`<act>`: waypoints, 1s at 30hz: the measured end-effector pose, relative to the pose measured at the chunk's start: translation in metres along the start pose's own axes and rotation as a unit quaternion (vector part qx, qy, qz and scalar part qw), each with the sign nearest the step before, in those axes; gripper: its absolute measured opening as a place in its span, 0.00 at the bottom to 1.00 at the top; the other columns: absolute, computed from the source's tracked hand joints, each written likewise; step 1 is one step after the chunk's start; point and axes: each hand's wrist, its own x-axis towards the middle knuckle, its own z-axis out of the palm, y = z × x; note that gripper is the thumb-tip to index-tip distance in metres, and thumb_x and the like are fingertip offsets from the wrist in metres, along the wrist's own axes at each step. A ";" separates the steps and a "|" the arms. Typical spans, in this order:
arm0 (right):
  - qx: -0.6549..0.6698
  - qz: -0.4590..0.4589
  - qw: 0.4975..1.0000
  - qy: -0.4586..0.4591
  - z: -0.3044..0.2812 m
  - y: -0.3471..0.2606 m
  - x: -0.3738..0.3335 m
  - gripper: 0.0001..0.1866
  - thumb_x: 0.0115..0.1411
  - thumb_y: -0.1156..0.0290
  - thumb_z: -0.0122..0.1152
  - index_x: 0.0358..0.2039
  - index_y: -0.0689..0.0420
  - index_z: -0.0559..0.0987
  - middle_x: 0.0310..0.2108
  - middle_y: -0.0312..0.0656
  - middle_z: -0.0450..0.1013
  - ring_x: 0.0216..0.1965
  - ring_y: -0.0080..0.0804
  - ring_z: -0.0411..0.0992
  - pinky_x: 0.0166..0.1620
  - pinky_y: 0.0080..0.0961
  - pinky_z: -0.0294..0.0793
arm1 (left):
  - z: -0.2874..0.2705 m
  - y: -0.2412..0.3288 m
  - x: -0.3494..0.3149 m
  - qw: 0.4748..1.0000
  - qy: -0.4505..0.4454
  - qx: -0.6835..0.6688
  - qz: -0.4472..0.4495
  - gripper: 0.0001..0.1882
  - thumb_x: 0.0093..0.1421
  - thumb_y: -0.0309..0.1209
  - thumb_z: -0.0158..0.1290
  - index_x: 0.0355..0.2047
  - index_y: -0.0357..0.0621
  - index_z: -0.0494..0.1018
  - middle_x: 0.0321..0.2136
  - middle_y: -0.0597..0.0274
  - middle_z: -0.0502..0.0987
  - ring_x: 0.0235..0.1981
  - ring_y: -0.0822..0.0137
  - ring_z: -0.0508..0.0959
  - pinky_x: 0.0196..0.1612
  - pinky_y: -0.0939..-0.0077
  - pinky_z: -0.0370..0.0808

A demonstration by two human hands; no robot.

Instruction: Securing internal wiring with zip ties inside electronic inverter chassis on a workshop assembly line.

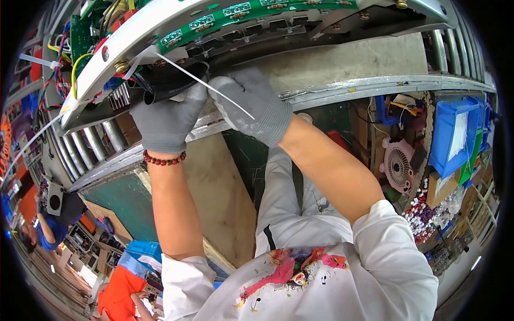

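Both hands wear grey gloves and work close together under the front edge of a white metal frame [91, 80] that carries a green circuit board [214, 24]. My left hand [167, 122] is closed around a piece of black tubing [166, 88], whose open end sticks out beside the thumb. Curled fingers make up my right hand [251, 104], close to the left fingertips; what they grip is hidden. A white cable tie [187, 73] hangs from the frame, its loose tail crossing over the right hand.
Metal rollers [93, 142] and a rail [375, 84] run under the frame. Coloured wires [64, 88] bunch at the left. At right are a pink fan [399, 165] and blue bins [455, 134]. A person in orange [120, 294] and one in blue [51, 234] are at lower left.
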 end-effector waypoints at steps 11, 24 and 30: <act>-0.194 -0.132 0.971 0.038 0.015 0.003 0.010 0.09 0.54 0.69 0.57 0.34 0.59 0.77 0.29 0.54 0.75 0.28 0.61 0.73 0.34 0.49 0.74 | 0.007 -0.030 -0.013 0.997 0.068 -0.021 0.016 0.28 0.55 0.35 0.69 0.50 0.30 0.72 0.44 0.53 0.82 0.44 0.62 0.81 0.51 0.69 0.75; -0.661 -0.041 0.472 0.582 -0.359 -0.115 -0.362 0.22 0.60 0.68 0.59 0.55 0.59 0.73 0.44 0.48 0.77 0.44 0.42 0.78 0.51 0.34 0.76 | 0.057 0.080 -0.148 0.997 0.050 -0.060 -0.009 0.24 0.64 0.41 0.57 0.51 0.32 0.73 0.52 0.43 0.74 0.55 0.47 0.74 0.58 0.55 0.69; -0.750 0.395 0.322 0.420 -0.573 -0.143 -0.473 0.30 0.59 0.67 0.56 0.63 0.53 0.68 0.54 0.58 0.72 0.57 0.54 0.71 0.59 0.45 0.69 | 0.099 0.155 -0.158 0.969 -0.136 -0.204 -0.012 0.20 0.54 0.38 0.63 0.46 0.44 0.77 0.47 0.52 0.77 0.49 0.52 0.77 0.52 0.60 0.73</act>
